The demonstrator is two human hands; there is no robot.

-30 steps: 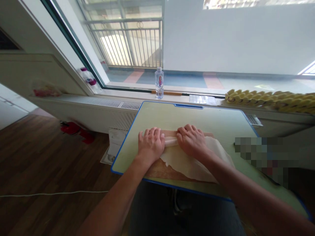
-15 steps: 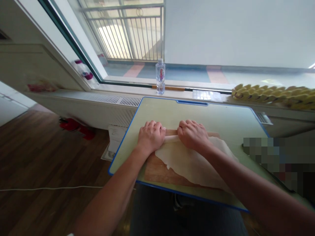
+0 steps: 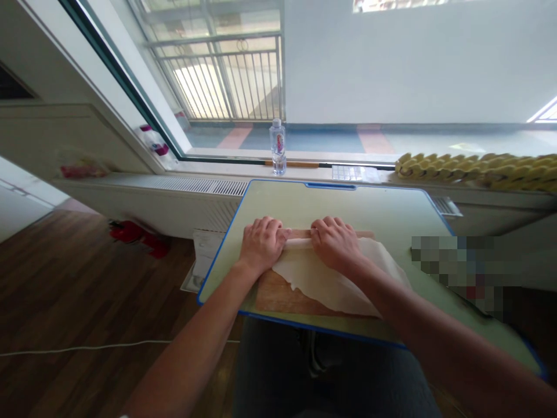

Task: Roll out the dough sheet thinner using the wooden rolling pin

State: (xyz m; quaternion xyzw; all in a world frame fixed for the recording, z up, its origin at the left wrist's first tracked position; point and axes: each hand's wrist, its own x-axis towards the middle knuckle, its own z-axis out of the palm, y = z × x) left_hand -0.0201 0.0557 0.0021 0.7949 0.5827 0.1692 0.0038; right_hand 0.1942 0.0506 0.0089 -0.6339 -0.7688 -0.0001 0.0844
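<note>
A thin pale dough sheet [image 3: 331,284] lies on a wooden board [image 3: 281,296], with its ragged near edge slanting down to the right. Across the far side of the dough runs a wooden rolling pin [image 3: 299,233]. My left hand [image 3: 261,247] is closed over the pin's left part, fingers curled down. My right hand [image 3: 335,241] is closed over it farther right, and the pin's end shows past the fingers. My right forearm covers part of the dough's right side.
The board rests on a light green folding table [image 3: 278,200] with a blue rim. A dark, pixelated item [image 3: 452,267] lies on its right. Behind, a water bottle [image 3: 277,148] and yellow wavy packing [image 3: 474,170] stand on the sill. A red fire extinguisher [image 3: 137,237] is on the floor.
The camera view has tilted up and shifted slightly, so the table looks smaller. Both hands keep their hold on the rolling pin; the dough looks much the same.
</note>
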